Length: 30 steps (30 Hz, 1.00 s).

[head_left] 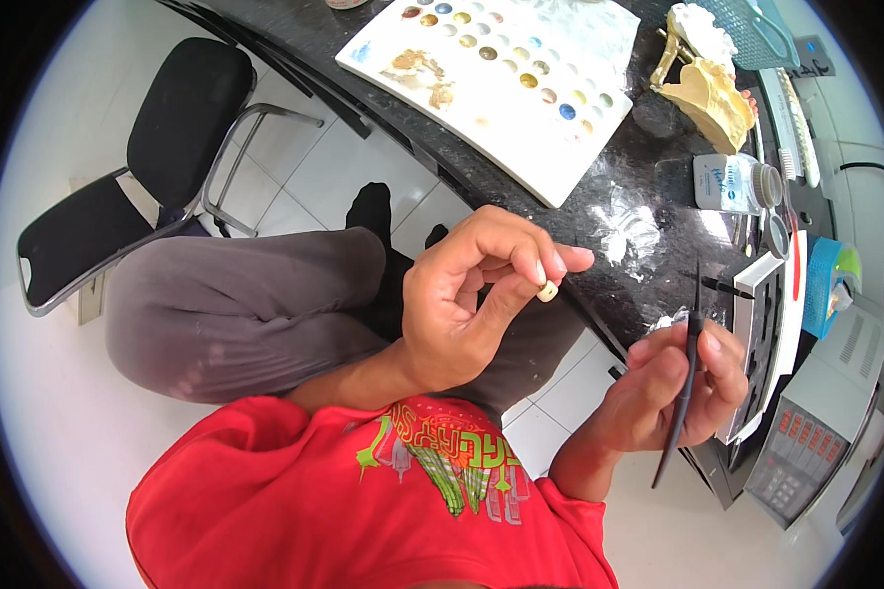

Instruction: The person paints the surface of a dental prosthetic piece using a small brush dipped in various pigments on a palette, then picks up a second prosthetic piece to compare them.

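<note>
My left hand (471, 299) is closed in a pinch above my lap, close to the table's edge. Between its thumb and fingertips is a tiny cream-coloured dental crown (548, 292), partly covered by the fingers. To the right, my right hand (673, 385) grips a slim black fine-tipped brush (682, 402) like a pen. Its thin dark tip points away from me, over the tabletop, apart from the crown. The brush's lower end sticks out below the hand.
A white mixing palette (521, 147) with several coloured wells lies on the dark speckled table (648, 201), which has white powder smears. Farther right are a yellowish plaster dental model (707, 103), a labelled jar (725, 184), a teal basket (756, 34) and a grey control box (815, 412). A black chair (182, 123) stands left.
</note>
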### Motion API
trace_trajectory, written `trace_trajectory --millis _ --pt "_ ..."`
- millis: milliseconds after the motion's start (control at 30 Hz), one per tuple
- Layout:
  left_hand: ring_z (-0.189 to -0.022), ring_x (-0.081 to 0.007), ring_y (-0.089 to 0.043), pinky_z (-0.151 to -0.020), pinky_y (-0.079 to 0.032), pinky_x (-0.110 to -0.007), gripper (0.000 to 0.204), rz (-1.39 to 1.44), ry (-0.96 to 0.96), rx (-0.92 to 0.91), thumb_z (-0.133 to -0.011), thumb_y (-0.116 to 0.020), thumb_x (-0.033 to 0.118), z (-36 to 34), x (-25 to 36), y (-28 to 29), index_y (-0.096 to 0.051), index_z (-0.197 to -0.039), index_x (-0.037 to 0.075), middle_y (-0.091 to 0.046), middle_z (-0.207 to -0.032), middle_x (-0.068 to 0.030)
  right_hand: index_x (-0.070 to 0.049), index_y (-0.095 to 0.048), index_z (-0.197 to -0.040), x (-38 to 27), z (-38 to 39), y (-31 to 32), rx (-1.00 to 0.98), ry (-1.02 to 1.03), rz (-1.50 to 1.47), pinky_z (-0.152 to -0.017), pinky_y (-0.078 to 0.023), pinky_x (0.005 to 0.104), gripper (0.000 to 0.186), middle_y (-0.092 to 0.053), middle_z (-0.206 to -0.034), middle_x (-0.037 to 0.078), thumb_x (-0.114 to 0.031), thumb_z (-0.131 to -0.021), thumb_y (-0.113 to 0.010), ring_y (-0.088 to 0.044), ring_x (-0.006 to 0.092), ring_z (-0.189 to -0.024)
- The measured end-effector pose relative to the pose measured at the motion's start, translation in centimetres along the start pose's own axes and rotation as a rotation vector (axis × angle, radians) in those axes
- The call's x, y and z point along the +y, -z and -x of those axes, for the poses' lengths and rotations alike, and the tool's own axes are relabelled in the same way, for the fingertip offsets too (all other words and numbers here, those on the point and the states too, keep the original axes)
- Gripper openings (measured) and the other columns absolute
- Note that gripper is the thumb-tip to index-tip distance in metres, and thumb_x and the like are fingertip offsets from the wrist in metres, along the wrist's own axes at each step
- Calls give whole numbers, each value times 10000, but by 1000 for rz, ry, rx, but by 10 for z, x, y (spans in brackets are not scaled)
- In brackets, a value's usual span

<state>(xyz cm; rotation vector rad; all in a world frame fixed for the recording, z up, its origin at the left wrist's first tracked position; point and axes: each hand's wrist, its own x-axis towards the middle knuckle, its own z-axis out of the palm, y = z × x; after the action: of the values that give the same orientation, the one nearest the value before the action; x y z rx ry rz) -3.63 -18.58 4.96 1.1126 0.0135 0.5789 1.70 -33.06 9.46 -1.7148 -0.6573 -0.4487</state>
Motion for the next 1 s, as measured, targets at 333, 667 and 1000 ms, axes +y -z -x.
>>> trace_trajectory --millis 333,667,1000 --pt "-844 -211 -645 -705 -549 -270 57 -396 -192 -10 -921 -533 20 -4 -1 12 -478 -937 12 -512 -934 -119 2 -520 -1010 -7 -7 0 -16 -84 -42 -459 -438 195 197 -556 -767 132 -70 -854 -616 -555 129 -544" --pt "-749 -189 -656 -664 -529 -262 66 -307 -246 130 -843 -612 -48 -9 -5 5 -561 -857 -7 -606 -828 -140 32 -538 -925 1 -21 -21 -162 23 -183 -506 -468 236 184 -589 -707 113 -91 -820 -627 -590 166 -568" --pt "-756 -185 -643 -696 -557 -282 68 -341 -254 45 -887 -577 12 -8 -6 10 -514 -904 -3 -539 -889 -133 3 -559 -888 0 -19 -16 -222 49 -236 -467 -471 250 157 -598 -658 113 -76 -781 -643 -599 176 -506"
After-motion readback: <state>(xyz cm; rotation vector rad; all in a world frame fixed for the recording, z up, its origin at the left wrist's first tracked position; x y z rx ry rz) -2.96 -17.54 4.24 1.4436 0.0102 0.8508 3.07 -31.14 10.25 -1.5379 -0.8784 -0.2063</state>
